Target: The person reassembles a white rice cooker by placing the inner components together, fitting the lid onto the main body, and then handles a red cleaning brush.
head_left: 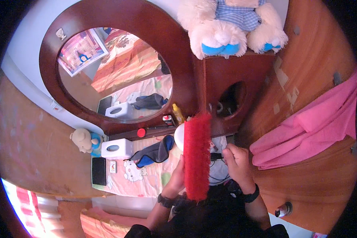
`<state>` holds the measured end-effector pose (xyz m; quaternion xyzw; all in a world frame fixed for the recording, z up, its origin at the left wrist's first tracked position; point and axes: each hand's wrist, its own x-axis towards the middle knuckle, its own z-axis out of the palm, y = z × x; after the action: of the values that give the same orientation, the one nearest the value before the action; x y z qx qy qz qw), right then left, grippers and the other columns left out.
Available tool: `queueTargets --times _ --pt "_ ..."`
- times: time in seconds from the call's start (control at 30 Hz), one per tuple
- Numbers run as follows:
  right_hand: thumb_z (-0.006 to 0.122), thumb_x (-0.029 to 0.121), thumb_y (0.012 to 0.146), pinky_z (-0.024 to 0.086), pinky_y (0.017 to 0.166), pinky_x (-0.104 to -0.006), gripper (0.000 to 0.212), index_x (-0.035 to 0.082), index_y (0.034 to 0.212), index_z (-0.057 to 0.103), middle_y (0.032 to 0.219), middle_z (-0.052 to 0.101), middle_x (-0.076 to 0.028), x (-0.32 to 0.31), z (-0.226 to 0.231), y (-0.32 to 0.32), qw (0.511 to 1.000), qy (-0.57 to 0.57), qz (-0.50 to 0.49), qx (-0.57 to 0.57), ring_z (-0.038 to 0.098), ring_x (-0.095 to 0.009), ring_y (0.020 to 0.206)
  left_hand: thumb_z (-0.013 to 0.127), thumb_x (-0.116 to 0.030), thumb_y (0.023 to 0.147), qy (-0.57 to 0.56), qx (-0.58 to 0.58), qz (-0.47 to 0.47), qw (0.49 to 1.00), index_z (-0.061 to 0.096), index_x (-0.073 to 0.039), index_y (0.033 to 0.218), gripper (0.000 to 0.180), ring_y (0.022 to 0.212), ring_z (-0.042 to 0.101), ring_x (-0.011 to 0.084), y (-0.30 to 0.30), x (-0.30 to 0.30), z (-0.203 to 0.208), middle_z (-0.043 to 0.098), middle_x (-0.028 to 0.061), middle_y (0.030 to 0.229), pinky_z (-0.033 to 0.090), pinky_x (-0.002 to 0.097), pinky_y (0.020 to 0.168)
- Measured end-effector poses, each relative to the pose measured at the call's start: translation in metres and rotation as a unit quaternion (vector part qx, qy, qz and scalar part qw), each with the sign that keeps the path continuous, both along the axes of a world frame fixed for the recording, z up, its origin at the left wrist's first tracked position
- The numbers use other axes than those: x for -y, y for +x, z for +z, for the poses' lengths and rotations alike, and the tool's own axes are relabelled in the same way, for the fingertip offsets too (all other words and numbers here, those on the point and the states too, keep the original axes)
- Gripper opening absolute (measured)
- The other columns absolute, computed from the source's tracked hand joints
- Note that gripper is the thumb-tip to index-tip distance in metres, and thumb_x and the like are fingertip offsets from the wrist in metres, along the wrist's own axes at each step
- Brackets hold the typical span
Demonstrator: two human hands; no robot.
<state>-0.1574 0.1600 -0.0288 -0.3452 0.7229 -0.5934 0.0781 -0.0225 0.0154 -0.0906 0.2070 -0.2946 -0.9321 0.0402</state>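
A brush with dense red bristles stands upright before my chest, over the dresser's near edge. My left hand grips it from the left; the bristles hide most of its fingers. To the right of the bristles, my right hand is closed on a short black piece that points toward the brush. Whether this piece joins the brush cannot be seen. A white rounded thing shows just left of the bristles, partly covered by them. Thin dark cord loops lie below the black piece.
On the patterned dresser cloth lie a blue-and-grey cloth item, a white tissue box and a black tablet-like slab. Behind stand a yellow bottle and an oval mirror. A pink towel hangs at right.
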Motion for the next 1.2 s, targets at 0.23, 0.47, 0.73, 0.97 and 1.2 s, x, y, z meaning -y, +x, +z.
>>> queueTargets --times 0.23,0.47,0.73,0.97,1.2 --pt "0.051 0.021 0.088 0.033 0.05 -0.0231 0.021 0.001 0.083 0.052 0.056 0.044 -0.001 -0.007 -0.037 0.014 0.999 -0.016 0.005 0.04 0.042 -0.008 0.053 0.019 -0.037 0.098 -0.281 0.117 0.076 0.95 0.044 0.006 0.122 0.055 0.111 0.048 0.019 -0.001 -0.015 -0.009 0.053 0.0132 0.118 0.034 0.0306 0.097" --pt "0.06 0.05 0.077 0.028 0.068 -0.0231 0.058 0.004 0.109 0.047 0.079 0.034 0.002 -0.011 -0.043 0.013 0.973 -0.062 0.134 0.176 0.032 -0.01 0.073 0.028 -0.027 0.097 -0.491 0.15 0.154 0.844 0.05 0.007 0.108 0.042 0.092 0.055 0.0215 0.026 -0.005 -0.004 0.059 0.0204 0.097 0.04 0.034 0.083" --pt "0.075 0.018 0.062 0.031 0.095 -0.041 0.071 0.003 0.12 0.038 0.115 0.043 -0.016 0.016 -0.003 0.035 0.973 0.086 0.144 -0.161 0.041 -0.031 0.108 0.069 -0.026 0.072 -0.752 0.229 0.136 0.603 0.051 0.0 0.104 0.045 0.085 0.054 0.0326 0.089 -0.002 0.014 0.056 0.0174 0.09 0.045 0.038 0.072" --pt "0.074 0.013 0.059 0.033 0.092 -0.0413 0.057 0.005 0.11 0.049 0.107 0.053 -0.012 0.021 -0.011 0.082 0.89 0.18 0.36 -0.216 0.048 -0.03 0.106 0.069 -0.032 0.066 -0.797 0.22 0.083 0.557 0.052 -0.001 0.105 0.053 0.089 0.052 0.0289 0.126 -0.048 0.038 0.055 0.0105 0.093 0.045 0.0372 0.074" --pt "0.075 0.022 0.061 0.045 0.063 -0.0411 0.043 0.002 0.092 0.053 0.089 0.057 -0.013 0.019 -0.039 0.108 0.89 0.219 0.387 -0.097 0.056 -0.034 0.077 0.073 -0.012 0.064 -0.749 0.359 0.289 0.476 0.053 -0.004 0.105 0.046 0.099 0.047 0.0341 0.154 -0.08 0.061 0.049 0.0159 0.109 0.041 0.0401 0.084"
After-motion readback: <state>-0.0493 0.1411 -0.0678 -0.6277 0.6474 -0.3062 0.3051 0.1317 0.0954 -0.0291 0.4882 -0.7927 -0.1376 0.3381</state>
